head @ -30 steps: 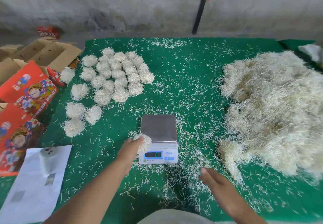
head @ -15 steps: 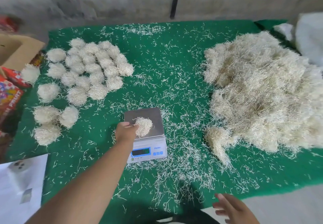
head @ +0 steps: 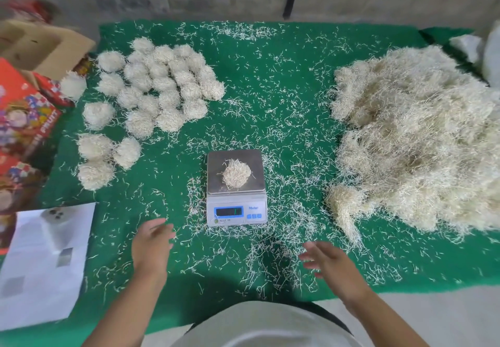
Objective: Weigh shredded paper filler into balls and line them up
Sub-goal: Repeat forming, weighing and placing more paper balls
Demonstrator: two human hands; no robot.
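Note:
A small ball of shredded paper [head: 237, 173] lies alone on the steel pan of the digital scale [head: 235, 206] in the middle of the green mat [head: 284, 81]. Several finished balls [head: 162, 87] are grouped at the back left, with a few more [head: 94, 157] nearer the left edge. A big loose heap of shredded paper [head: 416, 135] covers the right side. My left hand [head: 151, 246] hovers empty, fingers relaxed, left of and below the scale. My right hand [head: 330, 262] hovers empty to the scale's lower right.
Loose shreds litter the mat around the scale. Open cardboard boxes [head: 40, 46] and red printed boxes [head: 24, 119] stand off the left edge. A white sheet of paper [head: 46, 260] lies at the front left. A white bag [head: 489, 54] sits at the far right.
My left hand has let go of the ball on the scale and drawn back toward me. My right hand has come up into view beside the scale.

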